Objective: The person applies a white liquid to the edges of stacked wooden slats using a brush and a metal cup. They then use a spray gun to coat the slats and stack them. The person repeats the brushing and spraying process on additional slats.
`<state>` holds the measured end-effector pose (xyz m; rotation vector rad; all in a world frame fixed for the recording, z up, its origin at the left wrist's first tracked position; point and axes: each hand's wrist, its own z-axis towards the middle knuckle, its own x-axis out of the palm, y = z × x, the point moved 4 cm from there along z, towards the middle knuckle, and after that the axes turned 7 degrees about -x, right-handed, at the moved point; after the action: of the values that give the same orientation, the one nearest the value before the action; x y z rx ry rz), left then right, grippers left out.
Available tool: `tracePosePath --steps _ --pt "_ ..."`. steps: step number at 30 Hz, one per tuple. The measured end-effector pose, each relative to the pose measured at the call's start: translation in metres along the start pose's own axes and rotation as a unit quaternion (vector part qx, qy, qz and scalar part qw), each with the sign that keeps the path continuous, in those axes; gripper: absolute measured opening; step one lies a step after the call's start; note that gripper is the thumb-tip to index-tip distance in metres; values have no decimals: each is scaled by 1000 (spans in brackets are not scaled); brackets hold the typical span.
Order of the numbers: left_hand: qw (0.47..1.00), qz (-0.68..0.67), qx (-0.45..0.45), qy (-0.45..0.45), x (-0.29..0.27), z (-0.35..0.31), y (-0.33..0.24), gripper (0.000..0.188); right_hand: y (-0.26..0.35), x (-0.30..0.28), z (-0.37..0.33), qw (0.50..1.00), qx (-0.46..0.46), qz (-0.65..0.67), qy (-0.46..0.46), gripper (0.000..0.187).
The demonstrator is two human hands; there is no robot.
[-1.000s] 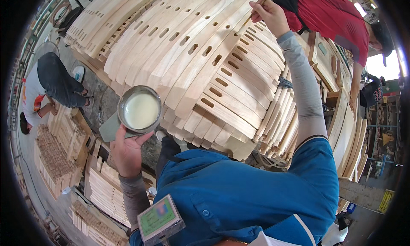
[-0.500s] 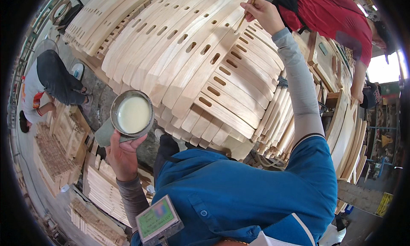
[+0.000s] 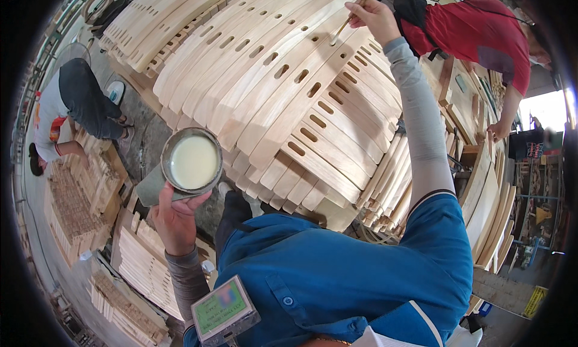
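Note:
My left hand (image 3: 176, 223) is closed round the underside of a round grey cup (image 3: 165, 164) of creamy white liquid (image 3: 192, 161). A flat grey-green piece (image 3: 152, 188) is pressed between that hand and the cup; its kind cannot be made out. Up at the far side, my right hand (image 3: 378, 21) pinches a thin wooden stick (image 3: 343, 30) with a pale tip. The tip points down at a slotted wooden slat, close to one of its holes; whether it touches is unclear. Several such pale slats (image 3: 271, 127), with rows of oval slots, lie side by side in a stack before me.
Wooden rods (image 3: 391, 178) are bundled right of the stack. A person in a red shirt (image 3: 466, 31) leans over wooden parts at the far right. Another person (image 3: 84, 100) bends over stacked wood (image 3: 75, 208) at left. More slotted slats (image 3: 144, 263) lie at lower left.
The view has shifted slightly, so the stack and cup appear a little further right. Both holds look the same, and the stick tip is still near the slat's holes. The red-shirted person's arm has moved.

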<state>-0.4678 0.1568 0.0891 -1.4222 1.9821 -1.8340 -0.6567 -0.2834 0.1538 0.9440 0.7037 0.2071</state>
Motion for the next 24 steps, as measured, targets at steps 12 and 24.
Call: tracePosePath --steps 12,24 --pt "1000 22 17 -11 -6 -13 -2 34 5 17 -4 996 13 -91 12 24" --pt "983 149 98 37 34 2 -40 35 129 39 -61 966 -58 250 3 17"
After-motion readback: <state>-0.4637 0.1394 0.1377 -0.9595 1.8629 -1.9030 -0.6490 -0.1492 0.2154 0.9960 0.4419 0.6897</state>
